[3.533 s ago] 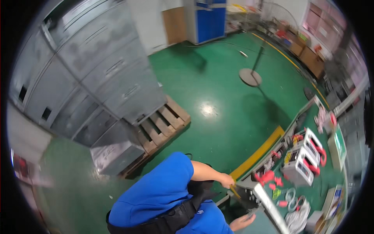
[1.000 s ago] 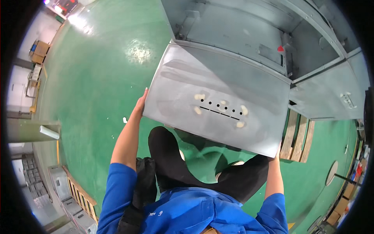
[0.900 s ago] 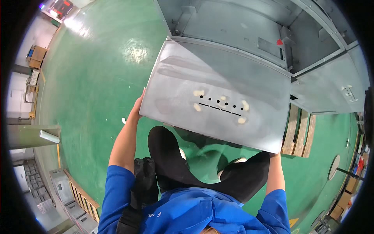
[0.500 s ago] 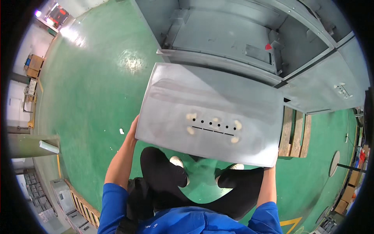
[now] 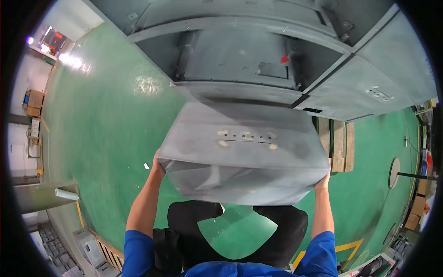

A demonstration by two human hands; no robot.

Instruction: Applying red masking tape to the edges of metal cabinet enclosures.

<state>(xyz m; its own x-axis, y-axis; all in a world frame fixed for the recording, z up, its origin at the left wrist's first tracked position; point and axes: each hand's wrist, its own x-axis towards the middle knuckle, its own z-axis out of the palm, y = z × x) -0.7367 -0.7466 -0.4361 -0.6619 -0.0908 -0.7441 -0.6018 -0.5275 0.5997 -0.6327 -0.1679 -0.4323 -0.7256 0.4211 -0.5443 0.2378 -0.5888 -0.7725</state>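
I hold a large grey metal box [image 5: 240, 152] out in front of me, its top face showing a row of small holes and pale spots. My left hand [image 5: 157, 168] grips its left side and my right hand [image 5: 322, 182] grips its right lower corner. The box's far edge sits just in front of an open compartment [image 5: 240, 60] of a big grey metal cabinet. My legs in black trousers show below the box.
A wooden pallet [image 5: 339, 145] lies under the cabinet at the right. The floor [image 5: 101, 138] is green with yellow lines at the lower right. A round-based stand [image 5: 401, 173] stands at the right, cardboard boxes [image 5: 33, 102] at the far left.
I have lifted the box and carried it forward toward the open cabinet compartment. Both hands kept their grip on its sides; the cabinet now fills more of the view.
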